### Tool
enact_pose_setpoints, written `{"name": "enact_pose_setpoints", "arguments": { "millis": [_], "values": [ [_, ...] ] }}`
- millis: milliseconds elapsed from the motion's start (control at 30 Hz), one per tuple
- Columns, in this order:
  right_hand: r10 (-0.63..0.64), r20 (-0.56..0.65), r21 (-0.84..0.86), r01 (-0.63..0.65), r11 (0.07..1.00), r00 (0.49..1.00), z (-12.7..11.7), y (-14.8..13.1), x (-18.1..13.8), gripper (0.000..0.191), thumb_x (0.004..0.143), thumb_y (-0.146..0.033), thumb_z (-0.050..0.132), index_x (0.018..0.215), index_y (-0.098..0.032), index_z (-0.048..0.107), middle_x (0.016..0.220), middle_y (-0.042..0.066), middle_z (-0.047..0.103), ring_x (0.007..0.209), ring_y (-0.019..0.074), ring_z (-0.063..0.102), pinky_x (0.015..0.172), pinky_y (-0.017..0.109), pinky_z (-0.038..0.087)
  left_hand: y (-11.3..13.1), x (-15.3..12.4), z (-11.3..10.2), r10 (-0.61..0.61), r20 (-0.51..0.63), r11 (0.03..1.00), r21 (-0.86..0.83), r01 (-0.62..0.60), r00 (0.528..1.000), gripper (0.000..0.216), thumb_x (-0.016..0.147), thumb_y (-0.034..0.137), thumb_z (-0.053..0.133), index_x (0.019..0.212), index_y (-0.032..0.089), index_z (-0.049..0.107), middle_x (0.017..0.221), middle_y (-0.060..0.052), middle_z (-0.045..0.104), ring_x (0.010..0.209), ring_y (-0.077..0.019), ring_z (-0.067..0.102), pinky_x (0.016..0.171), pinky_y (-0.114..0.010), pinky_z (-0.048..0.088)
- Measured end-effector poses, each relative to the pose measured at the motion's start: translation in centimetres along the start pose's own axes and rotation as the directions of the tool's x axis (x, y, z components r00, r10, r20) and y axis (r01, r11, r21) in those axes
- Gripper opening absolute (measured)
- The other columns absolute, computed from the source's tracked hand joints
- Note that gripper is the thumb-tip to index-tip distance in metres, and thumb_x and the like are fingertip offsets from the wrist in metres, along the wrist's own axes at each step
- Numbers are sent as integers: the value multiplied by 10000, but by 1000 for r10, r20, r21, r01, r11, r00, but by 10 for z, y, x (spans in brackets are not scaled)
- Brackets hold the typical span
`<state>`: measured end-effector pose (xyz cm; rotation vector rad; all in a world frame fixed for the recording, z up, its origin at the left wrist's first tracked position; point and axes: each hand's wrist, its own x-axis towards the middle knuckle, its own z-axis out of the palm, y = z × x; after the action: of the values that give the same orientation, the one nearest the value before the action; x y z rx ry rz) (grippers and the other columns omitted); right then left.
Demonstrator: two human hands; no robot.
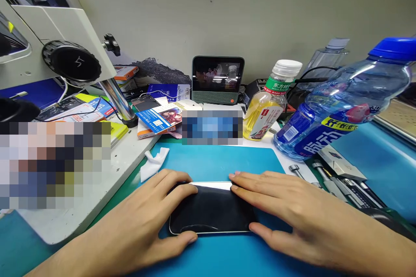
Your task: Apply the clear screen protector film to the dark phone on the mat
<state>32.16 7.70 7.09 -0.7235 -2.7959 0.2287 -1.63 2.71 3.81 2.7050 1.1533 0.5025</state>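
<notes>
A black smartphone (pixel 211 210) with a silver frame lies flat, screen up, on a blue work mat (pixel 224 162). My left hand (pixel 147 220) grips its left end, fingers over the far edge and thumb on the near edge. My right hand (pixel 292 216) grips the right end the same way, fingers laid along the far edge and thumb at the near right corner. A glossy film seems to cover the screen.
A microscope (pixel 61 56) on a white base stands at the left. Behind the mat are a small screen device (pixel 217 78), a yellow drink bottle (pixel 268 104) and a large blue-capped bottle (pixel 344 104). Metal tools (pixel 338 181) lie to the right. A white scrap (pixel 154 162) lies on the mat's left edge.
</notes>
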Motion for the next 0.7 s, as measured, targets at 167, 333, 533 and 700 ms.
{"name": "enact_pose_setpoints", "arguments": {
  "millis": [167,333,533,700],
  "values": [
    [11,19,24,-11,1000,1000,-3,-1,0,510,986,-304,784,1489,-226,762,1548,99,747,1313,310,801,1111,418,679,-3,1,0,8,-14,1000,-7,-8,1000,556,943,242,817,1440,241,568,1433,-102,716,1269,-289,741,1068,-402,673],
    [-2,17,-36,3,999,1000,-3,-2,0,493,994,-291,737,1475,-184,766,1542,101,748,1288,306,814,1088,425,696,-5,0,3,38,-19,999,-1,-38,999,589,940,231,836,1460,232,558,1434,-111,717,1271,-304,737,1057,-433,675],
    [-33,-22,-119,30,992,999,1,-7,-2,500,974,-239,690,1460,-152,767,1521,120,757,1263,303,824,1057,416,707,-6,-1,3,52,-7,999,16,-52,999,591,954,259,849,1473,221,569,1446,-120,717,1269,-318,739,1064,-455,670],
    [-110,-78,-232,90,969,991,9,-12,-2,458,976,-168,584,1377,-115,799,1458,156,794,1190,297,848,1006,407,708,-6,1,3,71,-15,997,34,-70,997,580,957,276,858,1463,198,584,1442,-131,726,1269,-325,740,1058,-452,670]
  ]
}}
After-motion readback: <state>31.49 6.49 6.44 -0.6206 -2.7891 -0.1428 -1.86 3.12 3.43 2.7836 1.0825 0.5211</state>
